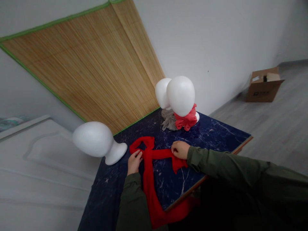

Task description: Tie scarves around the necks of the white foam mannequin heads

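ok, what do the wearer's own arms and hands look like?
Left hand and right hand are both ungloved, no rings visible. Left sleeve and right sleeve are long, dark olive green, creased, wrist-length. No cables or markings visible.

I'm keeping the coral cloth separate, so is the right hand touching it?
Apart: the head view shows dark blue tabletop between the right hand and the coral cloth.

The right hand [181, 150] hid part of the red cloth [148, 170]; a far white head form [161, 93] was half concealed by a nearer one [181, 94]; the carton's [273, 91] print [261, 93] was illegible.
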The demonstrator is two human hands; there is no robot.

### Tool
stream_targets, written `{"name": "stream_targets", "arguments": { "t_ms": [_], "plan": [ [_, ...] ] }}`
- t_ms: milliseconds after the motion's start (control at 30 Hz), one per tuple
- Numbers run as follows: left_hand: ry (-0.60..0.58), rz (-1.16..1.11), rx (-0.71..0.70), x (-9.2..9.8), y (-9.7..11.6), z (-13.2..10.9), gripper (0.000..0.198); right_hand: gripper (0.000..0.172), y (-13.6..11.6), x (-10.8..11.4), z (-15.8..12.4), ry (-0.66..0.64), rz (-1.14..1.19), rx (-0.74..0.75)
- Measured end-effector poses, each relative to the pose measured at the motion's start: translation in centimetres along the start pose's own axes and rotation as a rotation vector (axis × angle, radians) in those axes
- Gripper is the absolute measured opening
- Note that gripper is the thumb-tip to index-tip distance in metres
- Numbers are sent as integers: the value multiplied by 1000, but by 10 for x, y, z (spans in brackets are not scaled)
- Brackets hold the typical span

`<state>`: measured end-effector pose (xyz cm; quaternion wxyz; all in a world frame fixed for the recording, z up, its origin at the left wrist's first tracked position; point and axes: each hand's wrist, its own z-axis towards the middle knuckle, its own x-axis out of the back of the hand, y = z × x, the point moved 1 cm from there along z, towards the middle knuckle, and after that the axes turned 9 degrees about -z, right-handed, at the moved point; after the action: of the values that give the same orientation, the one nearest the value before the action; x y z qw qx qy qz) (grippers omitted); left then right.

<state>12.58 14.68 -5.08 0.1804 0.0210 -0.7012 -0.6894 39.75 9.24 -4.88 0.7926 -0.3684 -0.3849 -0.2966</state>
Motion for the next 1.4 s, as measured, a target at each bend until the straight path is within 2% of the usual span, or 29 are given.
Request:
{"name": "stream_targets", "arguments": {
  "t_ms": [67, 133, 200, 233, 300, 367, 433, 500, 567, 600, 633, 700, 767, 833, 867, 933, 967, 1067, 1133, 1167, 1233, 1300, 1367, 1400],
  "plan": [
    [19, 94, -53, -2, 1, 1, 34, 15, -19, 2, -1, 103, -28, 62],
    [41, 187, -114, -3, 3, 1, 35, 26, -51, -3, -2, 154, -47, 246],
    [54, 266, -167, -4, 5, 0, 35, 36, -87, -16, -4, 81, -47, 498],
    [57, 298, -186, -3, 6, 0, 35, 40, -102, -25, -4, 20, -70, 567],
    [63, 349, -211, -1, 8, -2, 35, 46, -123, -42, 1, -102, -125, 552],
    [76, 382, -222, 3, 9, -3, 35, 50, -128, -54, 9, -204, -162, 458],
    [89, 400, -223, 9, 11, -4, 37, 45, -120, -59, 19, -281, -158, 400],
    [87, 404, -220, 18, 14, -4, 39, 27, -105, -58, 27, -322, -80, 386],
    [64, 397, -215, 28, 17, -4, 39, 9, -86, -53, 34, -308, 106, 343],
    [47, 389, -209, 34, 18, -4, 38, 8, -75, -49, 38, -274, 226, 284],
    [32, 379, -199, 40, 19, -5, 36, 11, -63, -45, 42, -218, 346, 192],
    [19, 369, -175, 50, 19, -6, 33, 14, -35, -36, 50, -35, 527, -93],
    [55, 302, -149, 60, 18, -10, 36, 11, -3, -28, 59, 181, 592, -393],
    [140, 72, -120, 69, 16, -13, 43, 17, 26, -22, 67, 322, 576, -575],
    [188, -79, -100, 73, 15, -15, 46, 23, 37, -20, 70, 356, 561, -619],
    [249, -305, -43, 81, 14, -17, 46, 30, 51, -20, 74, 370, 536, -641],
    [231, -296, -20, 82, 13, -18, 42, 30, 53, -21, 75, 364, 523, -631],
    [56, 1, 10, 78, 13, -24, 28, 21, 45, -25, 71, 319, 487, -543],
    [-54, 220, -28, 66, 15, -31, 30, 25, 33, -26, 65, 274, 405, -471],
    [-77, 337, -93, 58, 17, -37, 37, 31, 29, -25, 61, 237, 309, -445],
    [-67, 626, -316, 39, 22, -51, 54, 40, 23, -24, 56, 122, 49, -414],
    [-69, 910, -563, 18, 26, -71, 60, 37, 22, -24, 53, -4, -176, -357],
    [-184, 1035, -667, -2, 24, -97, 54, 26, 25, -26, 55, -73, -246, -272],
    [-296, 1049, -673, -11, 21, -112, 52, 22, 27, -28, 57, -88, -252, -228]
  ]
}}
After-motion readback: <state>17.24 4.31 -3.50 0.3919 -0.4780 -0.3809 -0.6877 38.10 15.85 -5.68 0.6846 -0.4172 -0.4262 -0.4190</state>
